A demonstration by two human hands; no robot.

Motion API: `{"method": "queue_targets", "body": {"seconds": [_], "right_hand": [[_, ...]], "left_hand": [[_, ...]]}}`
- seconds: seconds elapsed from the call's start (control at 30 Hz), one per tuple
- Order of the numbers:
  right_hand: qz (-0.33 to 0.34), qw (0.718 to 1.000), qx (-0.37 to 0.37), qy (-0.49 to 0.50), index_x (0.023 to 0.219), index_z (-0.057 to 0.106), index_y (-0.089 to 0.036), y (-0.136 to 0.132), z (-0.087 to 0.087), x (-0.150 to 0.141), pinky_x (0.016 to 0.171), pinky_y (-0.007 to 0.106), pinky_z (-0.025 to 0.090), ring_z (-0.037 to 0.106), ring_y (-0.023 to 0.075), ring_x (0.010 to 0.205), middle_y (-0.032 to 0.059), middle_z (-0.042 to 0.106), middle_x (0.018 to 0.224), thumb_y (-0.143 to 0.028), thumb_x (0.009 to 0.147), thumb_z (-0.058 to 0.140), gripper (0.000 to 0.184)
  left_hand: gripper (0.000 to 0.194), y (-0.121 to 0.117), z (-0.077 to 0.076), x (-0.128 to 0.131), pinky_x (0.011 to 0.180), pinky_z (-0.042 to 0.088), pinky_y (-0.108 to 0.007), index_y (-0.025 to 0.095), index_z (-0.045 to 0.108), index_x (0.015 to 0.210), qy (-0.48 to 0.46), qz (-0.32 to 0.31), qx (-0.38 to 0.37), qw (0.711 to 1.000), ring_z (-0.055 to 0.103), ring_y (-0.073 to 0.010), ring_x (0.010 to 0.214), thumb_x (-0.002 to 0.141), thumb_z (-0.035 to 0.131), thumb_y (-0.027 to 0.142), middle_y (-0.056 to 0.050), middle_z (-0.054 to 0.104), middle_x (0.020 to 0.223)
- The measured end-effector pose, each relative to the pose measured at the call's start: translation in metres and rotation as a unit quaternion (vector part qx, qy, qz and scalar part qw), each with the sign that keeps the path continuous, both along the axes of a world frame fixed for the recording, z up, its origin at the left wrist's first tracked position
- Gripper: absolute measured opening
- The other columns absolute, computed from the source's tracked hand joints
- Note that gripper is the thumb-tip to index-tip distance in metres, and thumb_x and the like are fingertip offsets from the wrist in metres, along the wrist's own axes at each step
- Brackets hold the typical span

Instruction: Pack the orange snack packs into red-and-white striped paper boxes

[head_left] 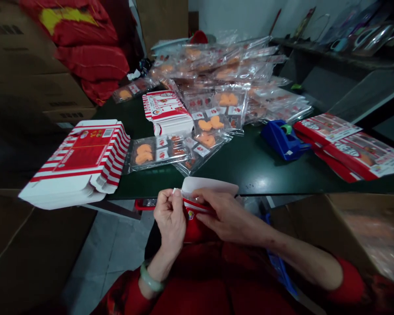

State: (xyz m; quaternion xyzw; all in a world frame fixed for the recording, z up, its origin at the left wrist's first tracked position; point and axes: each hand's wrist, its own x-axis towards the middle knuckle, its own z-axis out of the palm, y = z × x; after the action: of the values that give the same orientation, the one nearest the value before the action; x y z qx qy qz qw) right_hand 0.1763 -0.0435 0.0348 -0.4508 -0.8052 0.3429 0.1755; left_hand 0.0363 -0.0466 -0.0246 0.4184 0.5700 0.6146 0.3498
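Note:
Close to my body, just below the table's front edge, is a red and white cardboard box [210, 186] with its white inner flap raised. My left hand [171, 216] pinches the box's left edge between thumb and fingers; a jade-coloured bangle [152, 278] circles that wrist. From the right side, my right hand [228, 214] grips the box, fingers over its opening and thumb along the printed front. The inside of the box is mostly hidden by my right hand. Beyond it lie clear plastic packs [159, 153] with orange pieces and small printed cards.
Flat striped cartons are stacked at the left [82, 151], with a smaller carton stack [167, 109] behind. Packs form a large heap [230, 65] at the back. A blue tape dispenser [284, 140] stands right of centre, beside printed red and white packages [354, 144]. Brown boxes [22, 65] rise at far left.

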Motion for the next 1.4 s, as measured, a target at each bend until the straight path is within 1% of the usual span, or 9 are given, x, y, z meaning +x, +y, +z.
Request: {"method": "queue_targets", "body": {"seconds": [0.17, 0.33, 0.43, 0.63, 0.83, 0.93, 1.07, 1.2, 1.4], "right_hand": [[0.093, 0.989, -0.118, 0.005, 0.091, 0.057, -0.013, 0.013, 0.018, 0.006, 0.064, 0.026, 0.042, 0.053, 0.0139, 0.071, 0.0052, 0.063, 0.087, -0.018, 0.08, 0.056, 0.013], [0.189, 0.969, -0.16, -0.018, 0.069, 0.051, -0.015, 0.019, 0.0, 0.007, 0.055, 0.022, 0.036, 0.044, 0.0093, 0.06, -0.0026, 0.052, 0.066, -0.013, 0.075, 0.055, 0.007], [0.182, 0.966, -0.184, -0.012, 0.067, 0.051, -0.016, 0.014, -0.013, 0.003, 0.051, 0.021, 0.037, 0.046, 0.009, 0.057, -0.0033, 0.053, 0.063, -0.011, 0.071, 0.057, 0.009], [-0.013, 0.999, 0.016, -0.039, 0.097, 0.061, -0.012, -0.02, -0.014, -0.006, 0.068, 0.033, 0.052, 0.064, 0.0208, 0.077, 0.0106, 0.069, 0.092, -0.013, 0.081, 0.049, 0.02], [-0.089, 0.959, 0.244, 0.111, 0.103, 0.059, -0.016, -0.052, -0.001, 0.027, 0.083, 0.028, 0.053, 0.065, 0.0154, 0.095, 0.008, 0.069, 0.103, -0.007, 0.087, 0.05, 0.021], [-0.128, 0.947, 0.289, 0.051, 0.101, 0.06, -0.017, -0.055, 0.011, 0.048, 0.076, 0.028, 0.053, 0.064, 0.0154, 0.087, 0.0065, 0.069, 0.094, -0.011, 0.087, 0.054, 0.017], [-0.079, 0.956, 0.264, -0.102, 0.094, 0.064, -0.018, -0.051, 0.007, 0.056, 0.073, 0.037, 0.049, 0.06, 0.0208, 0.081, 0.0067, 0.069, 0.086, -0.017, 0.088, 0.055, 0.011], [-0.055, 0.974, 0.181, -0.128, 0.082, 0.065, -0.016, -0.042, -0.012, 0.047, 0.073, 0.036, 0.047, 0.061, 0.0209, 0.076, 0.0073, 0.068, 0.077, -0.016, 0.088, 0.051, 0.015], [-0.074, 0.986, 0.058, -0.135, 0.106, 0.058, -0.016, -0.04, -0.027, 0.031, 0.085, 0.044, 0.045, 0.064, 0.023, 0.085, 0.0073, 0.07, 0.089, -0.008, 0.08, 0.053, 0.028]], "left_hand": [[0.024, -0.008, 0.002, 0.001, 0.057, 0.042, -0.019, 0.017, 0.055, 0.07, 0.014, -0.026, -0.011, 0.999, 0.049, -0.0093, 0.059, 0.085, 0.056, 0.036, 0.003, 0.055, 0.065], [0.017, -0.014, -0.002, 0.008, 0.061, 0.047, -0.02, 0.018, 0.054, 0.074, 0.007, -0.084, -0.001, 0.996, 0.057, -0.0108, 0.065, 0.08, 0.061, 0.032, -0.001, 0.064, 0.076], [0.015, -0.013, 0.001, 0.014, 0.057, 0.049, -0.021, 0.018, 0.053, 0.076, 0.024, -0.116, 0.007, 0.993, 0.061, -0.012, 0.064, 0.074, 0.065, 0.027, -0.004, 0.067, 0.079], [0.013, -0.004, 0.01, 0.012, 0.045, 0.039, -0.016, 0.018, 0.054, 0.07, 0.054, -0.05, 0.014, 0.997, 0.049, -0.0073, 0.049, 0.074, 0.062, 0.027, 0.003, 0.058, 0.062], [0.017, -0.002, 0.011, 0.007, 0.04, 0.03, -0.015, 0.018, 0.053, 0.068, -0.015, -0.02, -0.024, 0.999, 0.035, -0.0046, 0.043, 0.073, 0.066, 0.027, 0.008, 0.044, 0.051], [0.02, 0.001, 0.015, 0.006, 0.038, 0.027, -0.014, 0.018, 0.052, 0.069, -0.098, -0.02, -0.037, 0.994, 0.03, -0.0034, 0.04, 0.072, 0.069, 0.029, 0.01, 0.038, 0.05], [0.024, 0.004, 0.013, 0.006, 0.038, 0.027, -0.014, 0.018, 0.051, 0.07, -0.158, -0.04, -0.055, 0.985, 0.031, -0.003, 0.039, 0.07, 0.072, 0.029, 0.011, 0.039, 0.049], [0.023, 0.002, 0.001, 0.009, 0.038, 0.027, -0.013, 0.018, 0.05, 0.07, -0.135, -0.041, -0.045, 0.989, 0.031, -0.0032, 0.04, 0.071, 0.071, 0.029, 0.011, 0.04, 0.049], [0.019, 0.003, -0.006, 0.023, 0.05, 0.042, -0.017, 0.018, 0.053, 0.069, -0.03, -0.051, 0.014, 0.998, 0.051, -0.0077, 0.051, 0.073, 0.066, 0.031, 0.003, 0.058, 0.06]]}}
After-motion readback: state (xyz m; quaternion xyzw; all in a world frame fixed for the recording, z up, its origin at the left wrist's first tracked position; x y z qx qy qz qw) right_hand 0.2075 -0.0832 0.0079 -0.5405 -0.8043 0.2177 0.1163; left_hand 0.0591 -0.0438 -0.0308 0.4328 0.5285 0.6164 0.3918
